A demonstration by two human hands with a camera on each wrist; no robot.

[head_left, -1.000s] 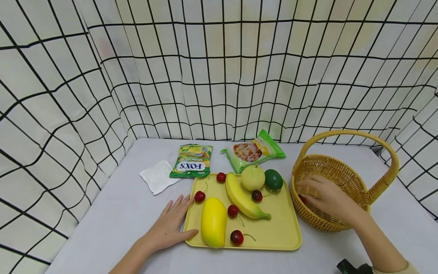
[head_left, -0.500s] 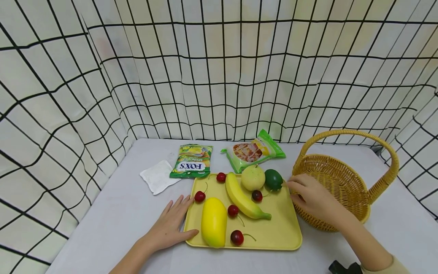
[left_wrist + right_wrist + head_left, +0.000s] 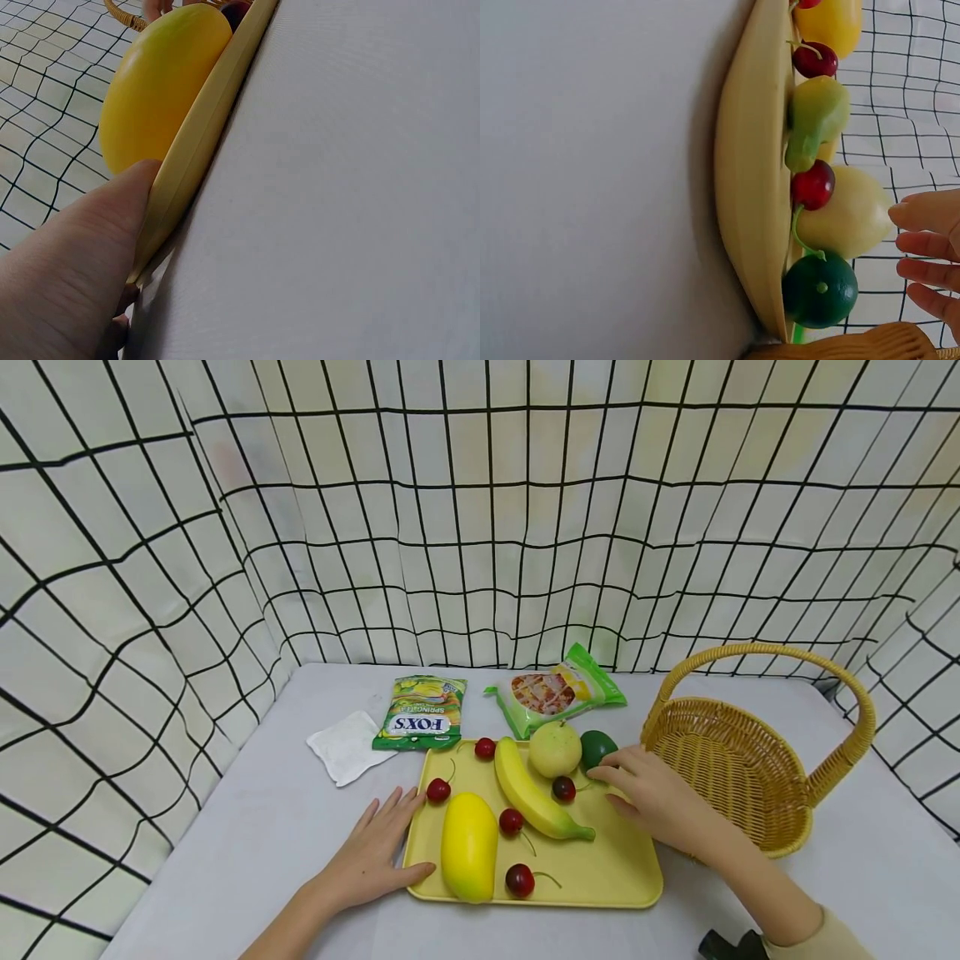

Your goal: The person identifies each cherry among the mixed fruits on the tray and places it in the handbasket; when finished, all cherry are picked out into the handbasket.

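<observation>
My left hand (image 3: 371, 856) rests at the left edge of a yellow tray (image 3: 600, 877), fingers spread and thumb over the rim beside a yellow mango (image 3: 469, 847). My right hand (image 3: 656, 793) hovers over the tray's right side with nothing in its loosely bent fingers. Nearest to it are a dark green round fruit (image 3: 596, 747), a pale yellow pear-like fruit (image 3: 555, 749) and a dark cherry (image 3: 563, 789). A banana (image 3: 528, 793) lies mid-tray, and several more cherries (image 3: 519, 881) are scattered around it.
A wicker basket (image 3: 738, 777) with a tall handle stands right of the tray, behind the right forearm. Beyond the tray lie a green FOX'S candy bag (image 3: 422, 714), another green snack bag (image 3: 551, 692) and a white packet (image 3: 348, 747). Black netting (image 3: 487, 485) surrounds the table.
My right hand has come out of the basket and moved left over the tray. A red thing showed under its fingers in the basket earlier. My left hand has not moved.
</observation>
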